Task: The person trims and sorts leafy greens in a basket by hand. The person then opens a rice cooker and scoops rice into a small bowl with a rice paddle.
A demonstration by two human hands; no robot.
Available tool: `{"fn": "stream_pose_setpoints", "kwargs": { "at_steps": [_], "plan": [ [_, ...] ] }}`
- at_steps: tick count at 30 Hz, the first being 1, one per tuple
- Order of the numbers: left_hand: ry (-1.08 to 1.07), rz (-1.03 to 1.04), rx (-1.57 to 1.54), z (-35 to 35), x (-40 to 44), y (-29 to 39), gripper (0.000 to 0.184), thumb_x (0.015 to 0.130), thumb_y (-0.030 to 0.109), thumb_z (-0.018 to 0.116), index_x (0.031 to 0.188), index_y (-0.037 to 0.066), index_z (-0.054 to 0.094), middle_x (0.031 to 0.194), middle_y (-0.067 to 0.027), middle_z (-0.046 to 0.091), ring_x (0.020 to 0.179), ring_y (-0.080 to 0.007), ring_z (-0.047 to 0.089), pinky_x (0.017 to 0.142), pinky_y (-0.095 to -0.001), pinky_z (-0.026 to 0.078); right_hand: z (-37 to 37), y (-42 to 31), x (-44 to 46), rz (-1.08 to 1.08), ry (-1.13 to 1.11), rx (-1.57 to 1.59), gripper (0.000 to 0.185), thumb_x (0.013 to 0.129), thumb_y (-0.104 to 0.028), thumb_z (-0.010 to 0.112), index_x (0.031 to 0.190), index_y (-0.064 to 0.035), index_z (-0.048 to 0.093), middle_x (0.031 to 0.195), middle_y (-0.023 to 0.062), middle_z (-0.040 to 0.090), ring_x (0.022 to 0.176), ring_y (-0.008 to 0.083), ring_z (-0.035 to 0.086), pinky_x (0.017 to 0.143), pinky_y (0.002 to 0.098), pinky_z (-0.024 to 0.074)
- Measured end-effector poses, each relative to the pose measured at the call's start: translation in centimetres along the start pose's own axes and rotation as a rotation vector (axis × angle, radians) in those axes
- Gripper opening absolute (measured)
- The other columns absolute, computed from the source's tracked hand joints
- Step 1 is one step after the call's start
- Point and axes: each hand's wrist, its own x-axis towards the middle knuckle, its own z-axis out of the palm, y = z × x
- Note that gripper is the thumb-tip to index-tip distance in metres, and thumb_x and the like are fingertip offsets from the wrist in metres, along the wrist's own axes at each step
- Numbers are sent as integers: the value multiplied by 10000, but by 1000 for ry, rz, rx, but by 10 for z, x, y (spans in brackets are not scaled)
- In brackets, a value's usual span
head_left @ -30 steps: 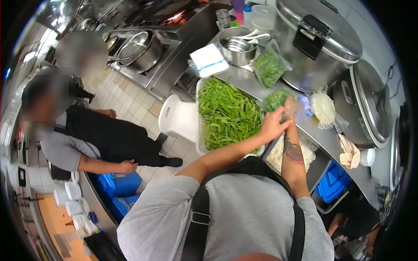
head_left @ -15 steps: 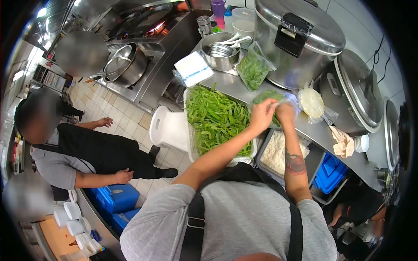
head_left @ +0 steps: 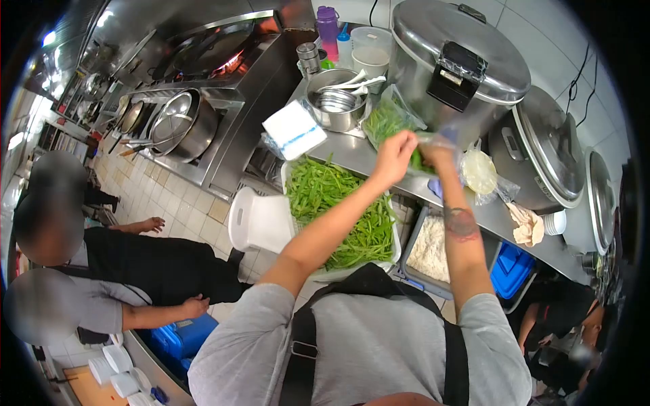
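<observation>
My left hand [head_left: 395, 159] is closed in a pinch on the edge of a clear plastic bag of greens. Close on its right, my right hand [head_left: 439, 158] grips the same bag [head_left: 418, 161], which is partly hidden behind my fingers. Another bag of greens [head_left: 387, 123] lies just behind, on the steel counter [head_left: 355, 150]. Below my left forearm is a white basket [head_left: 395, 233] full of loose green leaves [head_left: 318, 193]. A grey tub of white rice-like food [head_left: 428, 250] is beneath my right forearm.
A large steel cooker [head_left: 460, 61], a pot of ladles [head_left: 335, 101] and a folded cloth [head_left: 294, 128] stand on the counter. A white stool [head_left: 257, 220] is beside the basket. A person in a black apron [head_left: 156, 264] stands at the left.
Both hands have lifted the bag farther back over the counter, up beside the other bag of greens. The view has shifted, and the person at the left appears lower in it.
</observation>
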Motion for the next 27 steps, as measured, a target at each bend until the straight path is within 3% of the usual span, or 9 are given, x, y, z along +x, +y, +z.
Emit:
{"fn": "stream_pose_setpoints", "kwargs": {
  "at_steps": [1, 5, 7, 9, 11, 17, 20, 23, 27],
  "plan": [
    [-91, -52, -31, -3, 27, -3, 139, 886, 162, 571, 915, 31, 604, 614, -60, 556, 554, -108, 492, 501, -276, 402, -24, -2, 3, 61, -106, 33, 321, 813, -316, 549, 792, -21, 675, 636, 140, 648, 592, 272, 653, 610, 414, 503],
    [-607, -534, -235, -59, 124, 17, 411, 790, 238, 704, 1125, 37, 574, 696, -63, 622, 720, -150, 629, 576, -305, 521, -2, 21, 38, -125, -132, -360, 237, 768, -218, 552, 835, -46, 700, 791, 178, 667, 725, 293, 666, 654, 382, 517],
    [-380, -528, -139, -88, 174, -5, 557, 717, 277, 761, 1163, 22, 547, 749, -102, 637, 739, -149, 630, 590, -303, 523, 42, 31, 52, -184, -74, -332, 228, 753, -187, 555, 817, -15, 689, 852, 207, 657, 783, 328, 655, 700, 406, 511],
    [97, -393, 319, -105, 234, -51, 586, 649, 282, 792, 1125, 24, 568, 802, -157, 649, 770, -214, 649, 647, -339, 532, 65, 2, 37, -142, -47, -186, 224, 742, -134, 541, 806, 36, 672, 892, 248, 639, 844, 365, 637, 751, 433, 503],
    [353, -163, 686, -117, 273, -88, 508, 619, 269, 791, 1013, -2, 619, 832, -201, 655, 799, -295, 654, 701, -374, 528, 64, -20, 31, -87, -56, -100, 229, 743, -101, 528, 834, 64, 658, 906, 272, 625, 873, 386, 624, 778, 440, 492],
    [232, -138, 908, -109, 345, -141, 297, 643, 222, 757, 736, -37, 644, 856, -217, 657, 823, -348, 648, 759, -410, 523, -26, -46, -22, -201, -31, 136, 271, 786, -127, 561, 977, 56, 622, 921, 276, 620, 871, 419, 606, 790, 440, 475],
    [302, -276, 862, -121, 351, -158, 367, 638, 173, 759, 899, -39, 612, 975, -250, 613, 896, -382, 625, 803, -411, 512, -53, -44, -58, -260, 198, 376, 274, 805, -95, 593, 1039, 47, 603, 964, 251, 617, 907, 378, 609, 836, 400, 474],
    [383, -322, 836, -134, 358, -177, 603, 617, 145, 779, 1117, -36, 495, 1106, -274, 509, 997, -408, 566, 859, -420, 484, -46, -19, -84, -153, 190, 516, 278, 779, -54, 625, 1041, 33, 604, 956, 205, 621, 891, 335, 623, 826, 368, 490],
    [279, -148, 848, -134, 332, -138, 783, 575, 176, 820, 1203, -22, 396, 1139, -259, 441, 1055, -391, 506, 903, -419, 452, -25, -3, -109, -46, 201, 692, 277, 759, -20, 632, 1032, 22, 606, 1003, 183, 609, 925, 330, 614, 841, 356, 490]
  ]
}}
